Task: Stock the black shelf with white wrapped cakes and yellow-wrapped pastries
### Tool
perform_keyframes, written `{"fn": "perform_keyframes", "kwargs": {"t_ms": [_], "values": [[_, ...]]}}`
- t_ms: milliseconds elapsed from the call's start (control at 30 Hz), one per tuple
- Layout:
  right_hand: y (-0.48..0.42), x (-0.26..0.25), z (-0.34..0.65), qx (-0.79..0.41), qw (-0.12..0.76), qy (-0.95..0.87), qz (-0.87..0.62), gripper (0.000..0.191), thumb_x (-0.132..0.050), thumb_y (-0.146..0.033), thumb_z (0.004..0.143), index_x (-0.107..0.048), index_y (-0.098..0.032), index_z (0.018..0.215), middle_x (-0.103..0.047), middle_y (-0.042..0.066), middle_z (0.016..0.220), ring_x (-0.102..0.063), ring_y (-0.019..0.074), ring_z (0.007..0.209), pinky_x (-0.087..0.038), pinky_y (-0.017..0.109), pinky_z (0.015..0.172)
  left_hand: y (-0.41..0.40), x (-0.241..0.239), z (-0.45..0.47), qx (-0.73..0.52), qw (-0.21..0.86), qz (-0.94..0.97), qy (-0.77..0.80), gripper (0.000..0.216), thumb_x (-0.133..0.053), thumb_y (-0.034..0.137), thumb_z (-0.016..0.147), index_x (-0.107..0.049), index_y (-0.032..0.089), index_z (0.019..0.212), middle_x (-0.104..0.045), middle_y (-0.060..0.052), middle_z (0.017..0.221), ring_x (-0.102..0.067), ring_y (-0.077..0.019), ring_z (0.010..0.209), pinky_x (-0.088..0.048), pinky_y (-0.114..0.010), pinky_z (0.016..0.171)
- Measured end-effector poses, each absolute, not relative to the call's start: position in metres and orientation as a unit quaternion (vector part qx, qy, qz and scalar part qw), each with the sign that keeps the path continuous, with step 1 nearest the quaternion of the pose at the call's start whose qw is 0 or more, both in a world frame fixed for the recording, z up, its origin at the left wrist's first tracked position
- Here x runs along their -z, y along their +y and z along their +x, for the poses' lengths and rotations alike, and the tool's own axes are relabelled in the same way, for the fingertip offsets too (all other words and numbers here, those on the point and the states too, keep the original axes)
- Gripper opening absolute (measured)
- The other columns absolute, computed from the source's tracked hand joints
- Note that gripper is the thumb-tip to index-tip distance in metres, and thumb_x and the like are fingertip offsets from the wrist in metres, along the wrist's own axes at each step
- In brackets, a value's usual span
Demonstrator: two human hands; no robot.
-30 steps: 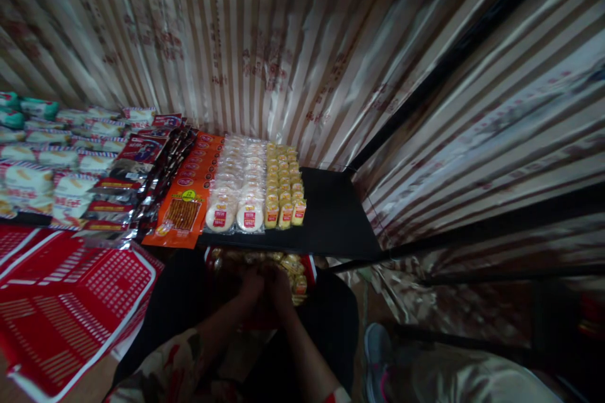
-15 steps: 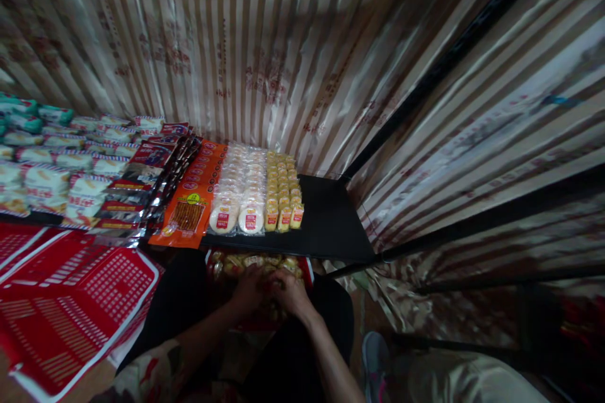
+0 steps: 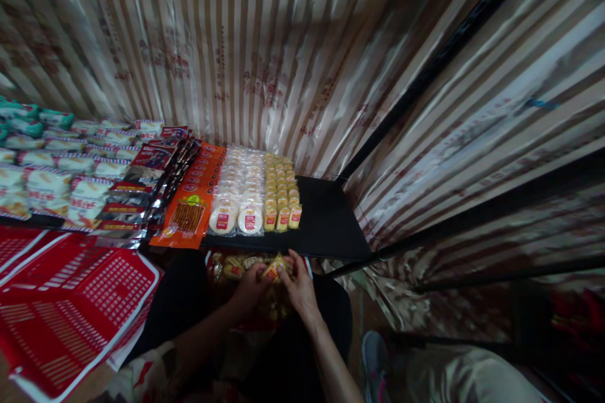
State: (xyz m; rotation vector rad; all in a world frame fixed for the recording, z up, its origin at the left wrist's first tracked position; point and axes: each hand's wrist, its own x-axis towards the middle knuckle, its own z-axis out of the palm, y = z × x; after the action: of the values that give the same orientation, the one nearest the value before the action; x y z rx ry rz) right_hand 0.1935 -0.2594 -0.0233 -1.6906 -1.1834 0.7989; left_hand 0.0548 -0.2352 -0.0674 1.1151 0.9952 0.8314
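Hands meet low in the middle of my view, just below the front edge of the black shelf [image 3: 331, 227]. My left hand [image 3: 250, 286] and right hand [image 3: 299, 286] pinch one small yellow snack pack [image 3: 274, 269] between their fingertips, fingers curled in around it, each with a grip on one end. The pack is a little glossy wrapper, yellow with a darker patch, tilted and held just above a red container [image 3: 308, 266] full of the same yellow packs; the light down there is dim, so I cannot read any print on it.

On the shelf above, three tidy rows of matching yellow packs [image 3: 282, 192] run back toward the striped curtain [image 3: 265, 44]. Just beside them on the left lie two rows of round white cakes [image 3: 239, 192], then orange packets [image 3: 191, 204], then dark packets [image 3: 142, 176] and pale ones [image 3: 51, 176] further left.

For open room, the right part of the shelf is bare black surface from the yellow rows to the corner, where a black frame bar [image 3: 425, 75] climbs away. The shelf's front edge sits close over my fingers. Red baskets [image 3: 70, 308] crowd the lower left, well apart from my hands. A grey shoe [image 3: 375, 359] shows at lower right.
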Motion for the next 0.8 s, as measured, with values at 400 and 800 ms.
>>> {"fn": "perform_keyframes", "kwargs": {"t_ms": [400, 800], "values": [[-0.247, 0.013, 0.203, -0.319, 0.541, -0.425, -0.652, 0.043, -0.057, -0.041, 0.075, -0.054, -0.017, 0.11, -0.069, 0.01, 0.094, -0.067, 0.0211, 0.082, -0.055, 0.035, 0.076, -0.219, 0.017, 0.09, -0.35, 0.584, 0.554, 0.48, 0.027, -0.048, 0.015, 0.079, -0.052, 0.016, 0.106, -0.062, -0.007, 0.106, -0.061, -0.0131, 0.087, -0.05, -0.028, 0.083], [-0.191, 0.006, 0.242, -0.261, 0.526, -0.443, -0.678, 0.056, -0.054, -0.044, 0.075, -0.051, -0.014, 0.122, -0.066, 0.01, 0.102, -0.063, 0.0208, 0.087, -0.051, 0.036, 0.08, -0.205, 0.002, 0.114, -0.402, 0.375, 0.705, 0.449, 0.048, -0.039, 0.003, 0.071, -0.052, 0.015, 0.115, -0.052, -0.009, 0.122, -0.047, -0.0183, 0.117, -0.036, -0.038, 0.106]]}}
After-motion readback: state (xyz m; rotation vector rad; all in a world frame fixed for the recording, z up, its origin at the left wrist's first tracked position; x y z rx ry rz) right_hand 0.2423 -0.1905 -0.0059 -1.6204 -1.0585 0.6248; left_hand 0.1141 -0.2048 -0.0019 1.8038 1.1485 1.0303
